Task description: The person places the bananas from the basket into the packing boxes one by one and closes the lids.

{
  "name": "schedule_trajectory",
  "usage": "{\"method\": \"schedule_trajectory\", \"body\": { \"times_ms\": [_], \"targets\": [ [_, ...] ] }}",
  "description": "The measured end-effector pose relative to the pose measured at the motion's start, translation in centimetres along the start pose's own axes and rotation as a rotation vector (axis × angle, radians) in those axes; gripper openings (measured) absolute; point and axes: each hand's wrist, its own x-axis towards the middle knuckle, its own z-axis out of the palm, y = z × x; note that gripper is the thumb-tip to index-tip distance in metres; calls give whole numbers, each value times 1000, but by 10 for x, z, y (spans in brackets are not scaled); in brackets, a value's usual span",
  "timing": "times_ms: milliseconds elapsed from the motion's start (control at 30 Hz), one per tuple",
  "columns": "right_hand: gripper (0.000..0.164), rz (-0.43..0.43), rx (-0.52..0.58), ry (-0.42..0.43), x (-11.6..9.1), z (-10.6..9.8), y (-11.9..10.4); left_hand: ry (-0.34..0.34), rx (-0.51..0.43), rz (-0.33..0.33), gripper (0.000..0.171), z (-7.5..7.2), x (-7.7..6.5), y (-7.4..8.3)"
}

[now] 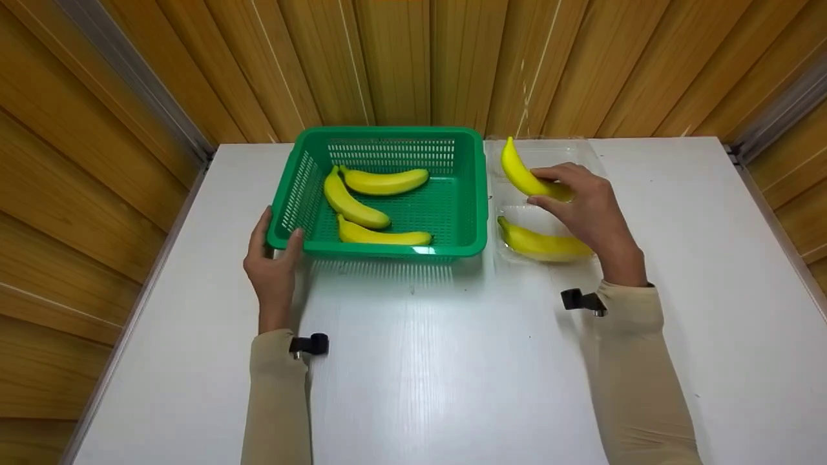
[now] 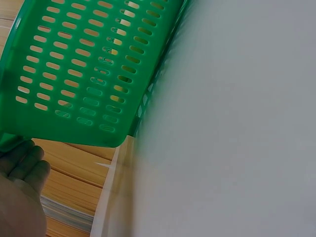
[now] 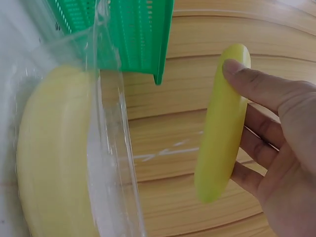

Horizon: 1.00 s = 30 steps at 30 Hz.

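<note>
Between its thumb and fingers my right hand (image 1: 593,210) holds a yellow banana (image 1: 519,172), raised over a clear plastic container (image 1: 585,152). The right wrist view shows this banana (image 3: 221,128) with the thumb on one side and fingers on the other. A second banana (image 1: 541,245) lies in the container's near part, just below that hand. To the left stands a green plastic basket (image 1: 381,248) with slotted walls. Inside it are three bananas: one at the back (image 1: 386,183), one slanting (image 1: 352,203), one along the front wall (image 1: 384,236). My left hand (image 1: 272,274) grips the basket's near left corner.
A white table (image 1: 413,381) carries everything, its back edge close to a wood-patterned wall (image 1: 400,64). The container sits right beside the basket's right side. Each sleeve bears a small black wrist camera, one left (image 1: 311,344) and one right (image 1: 581,300).
</note>
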Motion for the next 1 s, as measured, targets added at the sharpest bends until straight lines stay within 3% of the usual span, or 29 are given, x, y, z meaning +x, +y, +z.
{"method": "schedule_trajectory", "body": {
  "times_ms": [167,400,600,867,1000],
  "targets": [
    [43,71,-19,-59,-1,-4,9,-11,2,-18,63,0,-5,14],
    [42,205,16,-145,-2,-7,22,-10,-9,-33,64,0,-4,16],
    [41,250,7,-179,-2,-6,31,-13,-1,-29,65,0,-5,18],
    [38,307,2,-262,-3,-6,39,10,11,-11,63,-3,3,-10],
    [38,351,15,-306,-4,-4,41,10,15,11,63,-3,4,-17]
  ]
}}
